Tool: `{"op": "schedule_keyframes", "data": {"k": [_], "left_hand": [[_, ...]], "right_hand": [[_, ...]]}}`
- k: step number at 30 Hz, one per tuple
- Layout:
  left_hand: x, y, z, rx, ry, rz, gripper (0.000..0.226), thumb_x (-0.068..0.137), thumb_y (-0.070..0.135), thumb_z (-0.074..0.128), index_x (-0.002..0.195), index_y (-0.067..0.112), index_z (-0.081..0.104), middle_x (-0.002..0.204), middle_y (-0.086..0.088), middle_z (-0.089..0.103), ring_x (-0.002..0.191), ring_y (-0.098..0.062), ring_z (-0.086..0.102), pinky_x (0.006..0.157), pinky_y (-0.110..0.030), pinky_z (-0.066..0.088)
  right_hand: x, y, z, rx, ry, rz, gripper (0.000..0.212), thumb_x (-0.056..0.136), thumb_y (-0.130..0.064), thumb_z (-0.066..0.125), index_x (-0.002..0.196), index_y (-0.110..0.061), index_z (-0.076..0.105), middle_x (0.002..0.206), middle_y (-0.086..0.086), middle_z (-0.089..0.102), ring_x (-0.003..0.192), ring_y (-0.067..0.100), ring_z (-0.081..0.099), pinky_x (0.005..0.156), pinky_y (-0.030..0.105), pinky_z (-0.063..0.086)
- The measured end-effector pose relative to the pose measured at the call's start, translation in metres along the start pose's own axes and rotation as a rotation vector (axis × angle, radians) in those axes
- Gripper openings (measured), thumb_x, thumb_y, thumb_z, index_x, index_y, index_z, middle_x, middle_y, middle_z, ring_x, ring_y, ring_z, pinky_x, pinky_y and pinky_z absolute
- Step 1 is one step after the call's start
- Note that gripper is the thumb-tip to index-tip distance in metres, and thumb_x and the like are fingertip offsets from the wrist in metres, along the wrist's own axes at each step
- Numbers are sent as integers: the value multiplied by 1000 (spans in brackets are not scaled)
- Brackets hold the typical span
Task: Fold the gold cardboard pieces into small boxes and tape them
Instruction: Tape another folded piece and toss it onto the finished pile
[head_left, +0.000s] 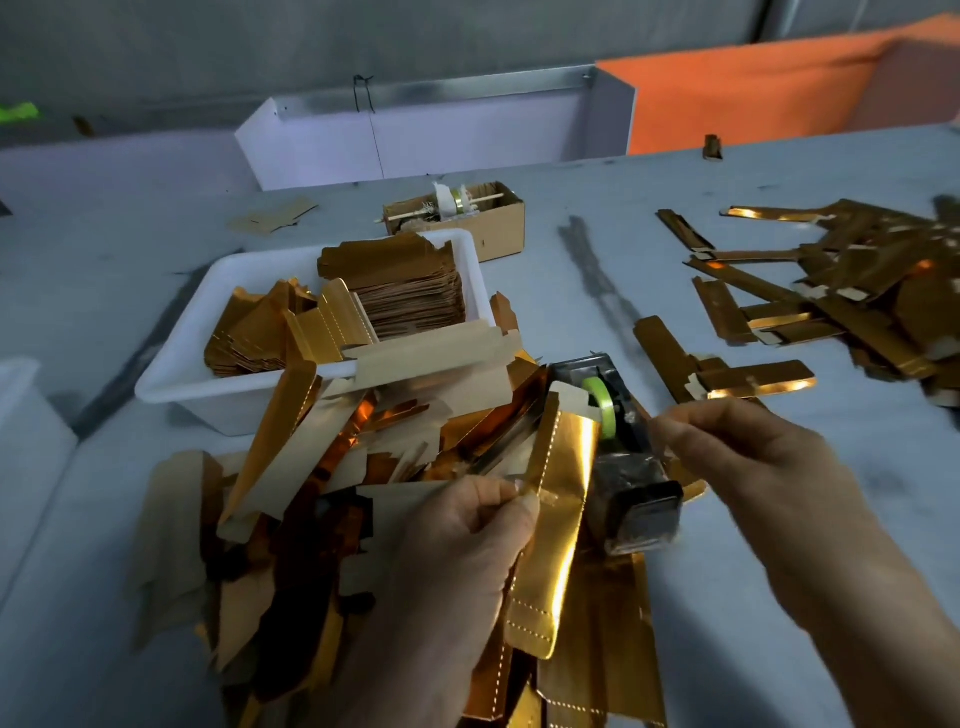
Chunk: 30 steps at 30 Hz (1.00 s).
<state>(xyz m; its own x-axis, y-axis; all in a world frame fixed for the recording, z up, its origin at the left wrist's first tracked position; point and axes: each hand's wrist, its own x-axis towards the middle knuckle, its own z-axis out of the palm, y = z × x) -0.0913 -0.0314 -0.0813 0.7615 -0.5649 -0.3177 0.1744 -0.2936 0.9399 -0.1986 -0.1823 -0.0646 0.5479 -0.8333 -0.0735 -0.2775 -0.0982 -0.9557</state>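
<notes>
The left hand (467, 525) holds a long gold card piece (553, 525). Its thumb and fingers pinch the card's side edge, and the card runs from above the hand down past it. The card is partly folded and shines bright along the middle.

The right hand (737, 447) is just to the right of the card. Its finger and thumb are pinched together near the tape holder (628, 467). There may be a thin bit of clear tape in that pinch, but it is too blurry to be sure.

The black tape holder sits on the table (597, 270) between the two hands, with a green tape roll (602, 410) in it.

Under the left hand and to its left lies a messy pile of flat gold cards (322, 499). Past that pile, farther from the left hand, is a white tub (179, 374) with more stacked cards in it. Behind the tub is a small brown box (498, 228).

Far past the right hand, to its right, lies a heap of folded gold boxes (841, 291).
</notes>
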Motion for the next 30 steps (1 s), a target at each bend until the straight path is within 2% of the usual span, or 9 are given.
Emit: {"op": "schedule_keyframes", "data": {"k": [6, 10, 15, 19, 21, 23, 25, 28, 30], "left_hand": [[-3, 2, -1, 56, -15, 46, 14, 89, 33, 56, 90, 23, 65, 80, 0, 68, 75, -13, 66, 56, -17, 49], [-5, 6, 1, 39, -75, 5, 13, 90, 30, 56, 91, 21, 65, 84, -2, 69, 84, -18, 66, 78, -34, 55], [-2, 5, 15, -10, -135, -46, 14, 91, 30, 56, 99, 22, 63, 89, 0, 67, 90, -18, 65, 85, -36, 54], [3, 4, 25, -56, -173, -100, 17, 93, 31, 54, 104, 21, 63, 99, -4, 70, 97, -21, 66, 90, -43, 53], [4, 2, 31, -107, -187, -145, 19, 94, 30, 54, 106, 19, 62, 102, -9, 70, 100, -26, 66, 93, -49, 51], [3, 0, 35, -175, -189, -199, 19, 94, 27, 54, 107, 16, 62, 102, -12, 70, 99, -30, 66, 93, -52, 50], [3, -2, 39, -239, -189, -235, 19, 94, 23, 54, 107, 13, 63, 101, -13, 71, 99, -29, 67, 93, -51, 51], [2, -5, 41, -258, -179, -246, 17, 94, 22, 55, 104, 12, 64, 99, -12, 71, 97, -26, 67, 92, -46, 53], [1, -6, 41, -225, -171, -234, 16, 93, 23, 55, 101, 13, 64, 99, -12, 71, 100, -28, 66, 95, -48, 50]], "right_hand": [[2, 26, 2, -178, -159, 81, 11, 87, -28, 60, 82, -20, 67, 86, -6, 66, 79, 2, 57, 57, 16, 35], [6, 28, 10, -162, -111, 94, 12, 87, -28, 60, 81, -19, 66, 85, 0, 67, 78, 8, 59, 55, 18, 38], [11, 27, 15, -78, -129, 186, 14, 88, -24, 60, 80, -16, 68, 84, 4, 68, 81, 17, 63, 56, 21, 41], [8, 27, 21, -215, -14, 38, 15, 86, -20, 61, 72, -19, 66, 99, -7, 59, 84, 8, 57, 56, 15, 37], [5, 24, 24, -101, 4, 4, 16, 87, -19, 61, 72, -17, 67, 96, -5, 60, 76, 1, 59, 52, 11, 40], [3, 19, 21, 131, -35, 88, 19, 89, -20, 57, 75, -14, 69, 82, 4, 67, 73, 4, 63, 56, 15, 45], [1, 17, 14, 177, -56, 107, 20, 89, -22, 56, 76, -15, 70, 79, -7, 70, 79, 0, 62, 67, 19, 41], [-3, 21, 5, 41, -13, 32, 18, 86, -28, 60, 73, -18, 70, 108, -24, 55, 84, -18, 43, 68, 14, 29], [-9, 28, 2, -50, 21, 21, 18, 83, -31, 63, 71, -19, 70, 117, -20, 48, 90, -10, 43, 72, 19, 32]]}}
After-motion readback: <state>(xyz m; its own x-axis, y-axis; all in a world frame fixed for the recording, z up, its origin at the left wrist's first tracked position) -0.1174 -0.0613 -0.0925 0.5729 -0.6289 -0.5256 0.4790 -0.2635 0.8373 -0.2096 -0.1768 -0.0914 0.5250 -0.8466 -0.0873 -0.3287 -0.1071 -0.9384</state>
